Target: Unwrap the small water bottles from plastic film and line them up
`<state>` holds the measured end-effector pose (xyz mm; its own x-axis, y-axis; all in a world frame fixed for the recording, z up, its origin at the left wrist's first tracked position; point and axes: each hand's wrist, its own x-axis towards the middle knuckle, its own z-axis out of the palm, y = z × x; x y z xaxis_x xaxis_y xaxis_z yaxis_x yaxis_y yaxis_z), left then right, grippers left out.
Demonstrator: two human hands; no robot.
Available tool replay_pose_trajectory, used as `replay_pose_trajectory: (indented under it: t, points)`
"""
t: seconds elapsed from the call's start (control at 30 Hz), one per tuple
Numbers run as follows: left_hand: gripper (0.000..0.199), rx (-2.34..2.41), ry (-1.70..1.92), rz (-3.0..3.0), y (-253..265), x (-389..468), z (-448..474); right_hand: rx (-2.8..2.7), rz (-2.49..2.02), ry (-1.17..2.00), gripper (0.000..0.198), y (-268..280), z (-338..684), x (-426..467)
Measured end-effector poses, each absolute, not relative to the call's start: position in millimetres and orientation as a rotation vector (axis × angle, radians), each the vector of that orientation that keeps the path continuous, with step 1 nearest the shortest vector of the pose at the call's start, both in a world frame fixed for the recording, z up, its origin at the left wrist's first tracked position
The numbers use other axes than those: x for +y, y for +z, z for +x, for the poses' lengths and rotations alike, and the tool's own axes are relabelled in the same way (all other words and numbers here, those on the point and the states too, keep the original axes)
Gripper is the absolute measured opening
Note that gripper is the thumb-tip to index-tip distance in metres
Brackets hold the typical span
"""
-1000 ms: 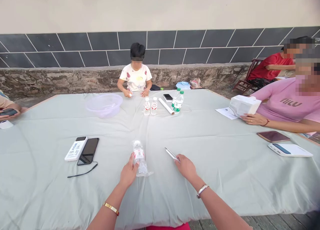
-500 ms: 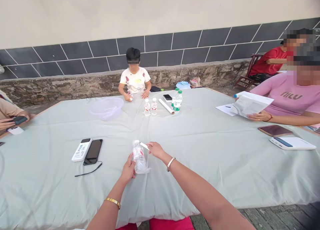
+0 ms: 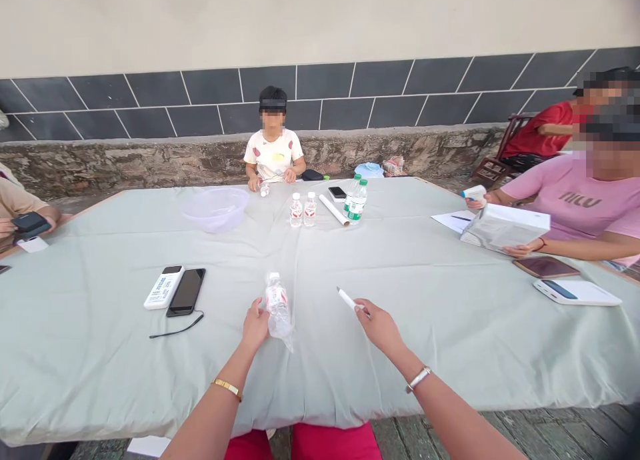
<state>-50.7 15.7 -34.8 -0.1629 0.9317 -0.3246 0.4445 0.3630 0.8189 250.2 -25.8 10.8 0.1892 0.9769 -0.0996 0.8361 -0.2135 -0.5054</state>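
Note:
My left hand (image 3: pixel 256 325) grips the left side of a small clear plastic bottle (image 3: pixel 277 300) with a white cap and a red-and-white label. Loose clear plastic film (image 3: pixel 285 333) covers the bottle and trails off its lower end. To the right, apart from the bottle, my right hand (image 3: pixel 377 321) pinches a slim white pen-shaped tool (image 3: pixel 346 299). Its dark tip points up and left; the frames do not show its exact kind. Some fingers of my left hand are hidden behind the bottle.
Left lie a white power bank (image 3: pixel 164 288) and a black phone (image 3: pixel 186 292). Farther off stand a translucent basin (image 3: pixel 216 210), two small bottles (image 3: pixel 303 210), a paper roll (image 3: pixel 334 210) and green-capped bottles (image 3: pixel 356 203). People sit across and at both sides, one holding a white box (image 3: pixel 510 227).
My right hand has moved right, away from the bottle, with the white tool. My left hand stays at the bottle. The person on the right has tilted the white box.

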Motion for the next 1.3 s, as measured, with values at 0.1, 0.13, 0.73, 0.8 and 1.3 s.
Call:
replay_pose_trajectory:
  t: [0.1, 0.13, 0.73, 0.8, 1.3]
  points:
    - [0.051, 1.896, 0.723, 1.235, -20, 21, -36, -1.654, -2.318, 0.28, 0.04, -14, 268, -6]
    - [0.051, 1.933, 0.736, 1.268, -13, 23, -28, -1.674, -2.342, 0.211, 0.04, -21, 270, -4]
    - [0.02, 1.782, 1.097, 1.301, -29, 51, -24, -1.852, -1.61, 0.585, 0.043, -8, 140, 15]
    - [0.022, 1.782, 1.188, 1.121, -37, 50, -31, -1.907, -1.561, 0.616, 0.042, -6, 109, 30]
    - [0.025, 1.437, 1.474, 0.399, -58, 44, -50, -1.866, -1.898, 0.646, 0.049, -4, 136, 43]
